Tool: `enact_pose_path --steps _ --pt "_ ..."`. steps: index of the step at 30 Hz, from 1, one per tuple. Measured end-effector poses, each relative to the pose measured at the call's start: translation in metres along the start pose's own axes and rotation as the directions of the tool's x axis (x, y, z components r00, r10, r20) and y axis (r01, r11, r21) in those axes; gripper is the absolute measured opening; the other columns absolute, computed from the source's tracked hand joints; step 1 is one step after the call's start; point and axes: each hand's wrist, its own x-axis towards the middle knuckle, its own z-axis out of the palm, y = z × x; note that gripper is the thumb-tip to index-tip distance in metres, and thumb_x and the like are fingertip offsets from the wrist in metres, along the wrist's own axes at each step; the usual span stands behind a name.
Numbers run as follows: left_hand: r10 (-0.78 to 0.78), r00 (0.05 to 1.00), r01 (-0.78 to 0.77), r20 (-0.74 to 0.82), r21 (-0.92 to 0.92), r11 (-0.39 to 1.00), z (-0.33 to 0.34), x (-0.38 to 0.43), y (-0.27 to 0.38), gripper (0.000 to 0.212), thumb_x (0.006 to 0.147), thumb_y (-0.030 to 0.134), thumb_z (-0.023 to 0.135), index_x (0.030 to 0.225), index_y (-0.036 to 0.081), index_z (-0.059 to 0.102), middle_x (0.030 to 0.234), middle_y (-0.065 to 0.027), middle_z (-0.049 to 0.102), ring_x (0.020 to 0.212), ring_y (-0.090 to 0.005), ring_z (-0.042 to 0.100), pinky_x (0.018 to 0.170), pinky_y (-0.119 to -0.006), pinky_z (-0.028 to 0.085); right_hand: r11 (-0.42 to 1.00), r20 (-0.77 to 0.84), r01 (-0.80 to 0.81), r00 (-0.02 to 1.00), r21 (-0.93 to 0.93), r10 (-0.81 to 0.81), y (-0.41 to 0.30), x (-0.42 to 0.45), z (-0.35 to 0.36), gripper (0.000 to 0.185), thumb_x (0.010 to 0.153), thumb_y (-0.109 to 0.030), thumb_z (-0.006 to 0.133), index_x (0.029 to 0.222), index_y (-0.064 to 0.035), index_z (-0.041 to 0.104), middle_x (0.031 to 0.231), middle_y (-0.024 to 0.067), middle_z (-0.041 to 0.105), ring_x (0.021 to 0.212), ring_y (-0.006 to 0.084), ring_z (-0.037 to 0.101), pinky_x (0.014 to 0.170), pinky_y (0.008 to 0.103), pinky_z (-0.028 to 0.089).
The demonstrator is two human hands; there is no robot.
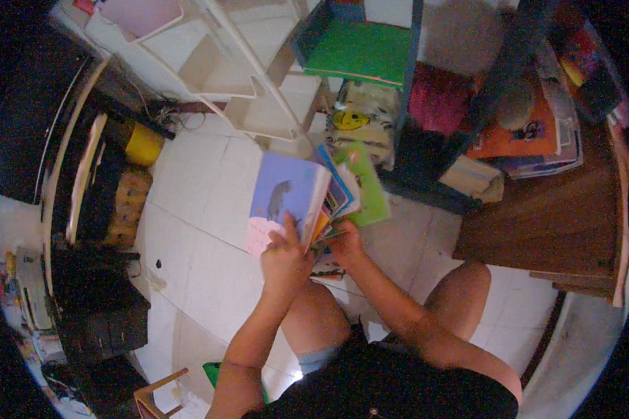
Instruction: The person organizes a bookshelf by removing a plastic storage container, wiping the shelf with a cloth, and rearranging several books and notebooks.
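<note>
In front of me a stack of thin books is spread like a fan between my two hands. My left hand (pixel 287 254) grips the near side of a blue and pink book (pixel 283 196), which has a dark animal figure on its cover. My right hand (pixel 348 242) holds the lower end of the fanned books, beside a green book (pixel 369 191). Between these two covers show the edges of several other books (pixel 340 191), one with a bright blue border. Below my hands, partly hidden, more printed matter (pixel 326 264) lies low between my knees.
A white shelf unit (pixel 272 110) stands ahead, beside a dark-framed rack with a green shelf (pixel 361 50). Under that sits a clear bag with a yellow smiley (pixel 348 120). On the right, a brown wooden table (pixel 545 220) bears an orange folder (pixel 524 136) and papers. Dark cabinets (pixel 105 324) line the left.
</note>
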Motion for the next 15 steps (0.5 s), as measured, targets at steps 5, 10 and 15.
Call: enact_pose_path --steps 5,10,15 --pt "0.257 0.958 -0.198 -0.129 0.354 0.914 0.11 0.032 -0.01 0.072 0.074 0.02 0.058 0.135 -0.006 0.029 0.1 -0.0462 0.049 0.09 -0.0526 0.056 0.074 -0.05 0.049 0.976 -0.002 -0.217 0.976 0.029 0.218 0.008 0.029 -0.038 0.044 0.075 -0.032 0.052 0.112 -0.0085 0.052 0.102 0.0106 0.06 0.089 0.0289 0.059 0.078 0.0437 0.049" --pt "0.118 0.993 -0.119 0.025 0.03 0.992 0.073 0.012 0.018 0.069 0.077 0.02 0.055 0.139 0.003 0.029 0.109 -0.0514 0.04 0.089 -0.0532 0.056 0.07 -0.05 0.051 0.992 -0.421 -0.065 0.907 -0.106 0.014 0.004 0.02 -0.063 0.033 0.083 -0.032 0.049 0.106 -0.0091 0.053 0.096 0.0066 0.061 0.09 0.0272 0.059 0.078 0.0447 0.048" --pt "0.29 0.951 -0.23 -0.112 0.374 0.898 0.081 -0.014 -0.01 0.073 0.077 0.03 0.06 0.138 0.004 0.03 0.111 -0.0495 0.041 0.08 -0.0506 0.058 0.065 -0.046 0.051 0.296 -0.13 -0.13 0.991 -0.946 0.017 -0.041 -0.056 -0.03 0.03 0.081 -0.03 0.054 0.101 -0.0082 0.058 0.098 0.0081 0.063 0.088 0.0268 0.06 0.075 0.041 0.048"
